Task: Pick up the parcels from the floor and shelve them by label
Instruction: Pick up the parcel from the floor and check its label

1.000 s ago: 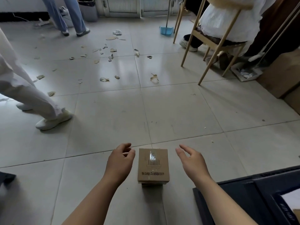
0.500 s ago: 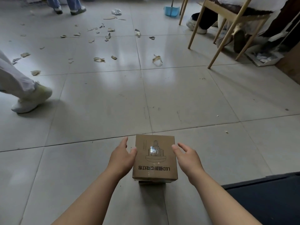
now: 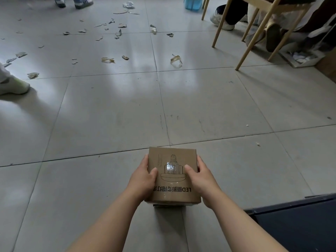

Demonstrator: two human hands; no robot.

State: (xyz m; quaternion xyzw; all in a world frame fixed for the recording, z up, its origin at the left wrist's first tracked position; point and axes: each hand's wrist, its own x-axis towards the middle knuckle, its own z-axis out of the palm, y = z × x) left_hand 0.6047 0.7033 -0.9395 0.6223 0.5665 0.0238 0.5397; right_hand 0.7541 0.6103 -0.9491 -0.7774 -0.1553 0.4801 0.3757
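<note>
A small brown cardboard parcel [image 3: 172,160], printed with an LED lamp drawing and upside-down text, sits low in the middle of the head view over the grey tiled floor. My left hand [image 3: 143,179] clasps its left side, thumb on the top face. My right hand [image 3: 199,177] clasps its right side the same way. A dark shape shows just beneath the parcel's near edge; whether the parcel touches the floor I cannot tell.
A dark blue bin or shelf edge [image 3: 294,224] fills the lower right corner. Wooden chair legs [image 3: 252,46] and a seated person's feet stand at the upper right. Another person's white shoe [image 3: 12,86] is at the left edge. Paper and tape scraps [image 3: 109,60] litter the far floor.
Both hands went from hovering open beside the parcel to closing on its two sides. The view has tilted down and drawn closer to the parcel.
</note>
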